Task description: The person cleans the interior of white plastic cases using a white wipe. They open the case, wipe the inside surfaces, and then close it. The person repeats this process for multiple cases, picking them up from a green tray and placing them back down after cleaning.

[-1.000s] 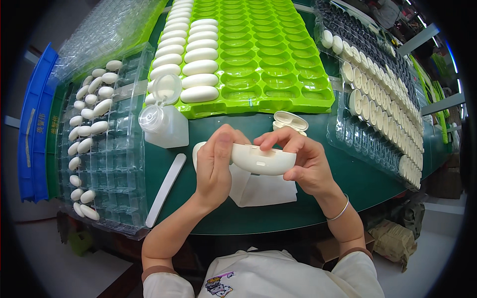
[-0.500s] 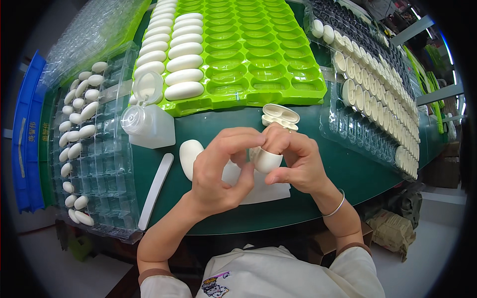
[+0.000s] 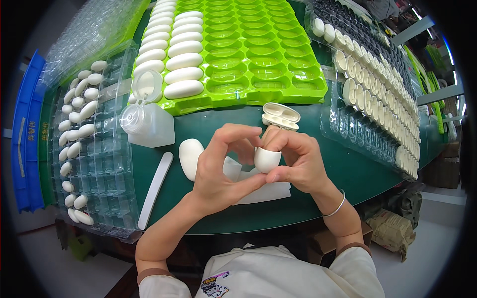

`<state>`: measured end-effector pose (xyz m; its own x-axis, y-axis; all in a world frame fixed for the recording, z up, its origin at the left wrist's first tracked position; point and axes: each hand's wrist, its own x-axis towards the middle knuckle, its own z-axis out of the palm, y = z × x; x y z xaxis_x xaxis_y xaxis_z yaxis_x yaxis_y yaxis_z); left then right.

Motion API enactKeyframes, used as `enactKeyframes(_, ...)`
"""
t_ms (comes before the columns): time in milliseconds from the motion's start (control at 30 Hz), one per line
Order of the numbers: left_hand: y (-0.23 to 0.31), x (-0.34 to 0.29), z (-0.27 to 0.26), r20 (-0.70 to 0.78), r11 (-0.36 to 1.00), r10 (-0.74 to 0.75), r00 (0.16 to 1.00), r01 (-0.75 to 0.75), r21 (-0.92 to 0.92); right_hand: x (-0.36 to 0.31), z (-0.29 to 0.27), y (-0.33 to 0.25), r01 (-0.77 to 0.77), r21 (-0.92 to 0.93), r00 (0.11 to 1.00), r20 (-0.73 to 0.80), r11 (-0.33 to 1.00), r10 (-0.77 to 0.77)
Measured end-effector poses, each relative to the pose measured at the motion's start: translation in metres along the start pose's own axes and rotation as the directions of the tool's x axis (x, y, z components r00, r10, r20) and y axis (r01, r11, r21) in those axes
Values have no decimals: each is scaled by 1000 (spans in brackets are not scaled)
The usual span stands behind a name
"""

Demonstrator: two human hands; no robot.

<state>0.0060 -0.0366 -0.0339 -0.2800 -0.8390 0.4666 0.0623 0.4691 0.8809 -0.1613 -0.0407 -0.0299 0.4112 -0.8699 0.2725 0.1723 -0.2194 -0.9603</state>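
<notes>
Over the table's near middle, my right hand (image 3: pixel 304 161) grips a small white cup-shaped shell (image 3: pixel 267 160), its fingers bent over and into the open top and its thumb at the lower side. My left hand (image 3: pixel 216 171) curls round the shell's left side, thumb stretched to its base and index finger near the rim; the contact is partly hidden. Just beyond my hands stands an open white earbud case (image 3: pixel 281 117). A smooth white oval piece (image 3: pixel 191 158) lies left of my left hand. A white cloth or paper (image 3: pixel 266 193) is under my hands, partly covered.
A clear bottle with a flip-up lid (image 3: pixel 149 126) and a flat white strip (image 3: pixel 156 191) lie at left. Beyond is a green tray (image 3: pixel 238 99) with white oval pieces. Clear trays (image 3: pixel 109 184) of white pieces stand left, and more trays of shells (image 3: pixel 377 104) right.
My left fingers have spread from a tighter pinch beside the shell, and the left thumb has slid right toward its base. My right hand has barely moved.
</notes>
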Motion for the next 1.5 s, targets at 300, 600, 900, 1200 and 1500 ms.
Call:
enactKeyframes(300, 4, -1, -2, 63, 995, -69, 996, 74, -69, -1, 0, -2, -25, 62, 1000, 11, 998, 24)
enactKeyframes(600, 6, -1, -2, 57, 990, -100, 993, 105, -95, -1, 2, -3, -61, 160, 998, 1, 985, 61)
enactKeyframes(900, 4, 0, -1, -27, 991, -40, 999, 36, -128, 1, 1, 0, -35, 143, 999, 26, 989, 32)
enactKeyframes(1200, 7, 0, -4, -57, 967, -94, 994, 77, -242, 1, 3, 1, -69, 187, 998, 25, 980, 66)
enactKeyframes(1500, 11, 5, -7, -129, 897, -56, 990, -7, -441, 2, 5, -2, -21, 151, 1000, -14, 988, 23)
